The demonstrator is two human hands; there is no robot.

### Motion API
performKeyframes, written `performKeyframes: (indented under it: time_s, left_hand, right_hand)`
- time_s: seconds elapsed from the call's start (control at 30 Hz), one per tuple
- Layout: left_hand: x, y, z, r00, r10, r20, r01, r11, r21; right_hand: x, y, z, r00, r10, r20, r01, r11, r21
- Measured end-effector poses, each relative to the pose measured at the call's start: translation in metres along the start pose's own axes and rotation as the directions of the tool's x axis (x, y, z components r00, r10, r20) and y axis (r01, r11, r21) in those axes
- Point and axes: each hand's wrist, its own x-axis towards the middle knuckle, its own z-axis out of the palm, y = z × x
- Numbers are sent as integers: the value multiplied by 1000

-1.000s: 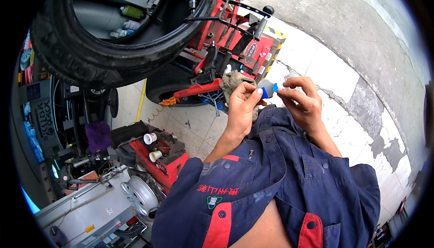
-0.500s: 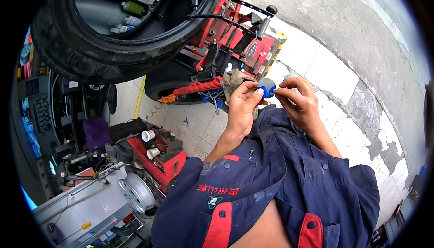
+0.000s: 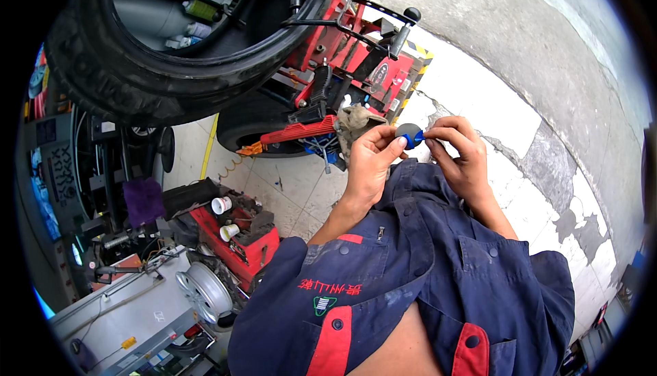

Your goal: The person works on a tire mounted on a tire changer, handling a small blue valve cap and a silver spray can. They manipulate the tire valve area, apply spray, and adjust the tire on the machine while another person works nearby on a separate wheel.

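A small round grey tyre patch with blue backing film is pinched at its left edge between the thumb and fingers of my left hand. My right hand closes thumb and fingertips on the blue film at the patch's right side. Part of the film stands away from the grey face. Both hands are held in front of my chest. Just beyond my left hand lies a crumpled grey-beige cloth or glove on the red stand.
A large black tyre is mounted at upper left beside a red stand with black metal arms and a ball-ended lever. Lower left are a red tool box holding white tubs, a silver wheel rim and a grey bench. Cracked tiles lie right.
The patch has turned so more of its round grey face shows. My right hand has shifted slightly right, and the blue film now stretches from the patch to its fingertips.
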Motion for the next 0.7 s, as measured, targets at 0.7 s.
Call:
performKeyframes:
  time_s: [0.7]
  left_hand:
    - [-29, 15, -98, 959, 116, -258, -157, 977, -142]
  right_hand:
    - [42, 13, 79, 898, 279, 340, -359, 911, 201]
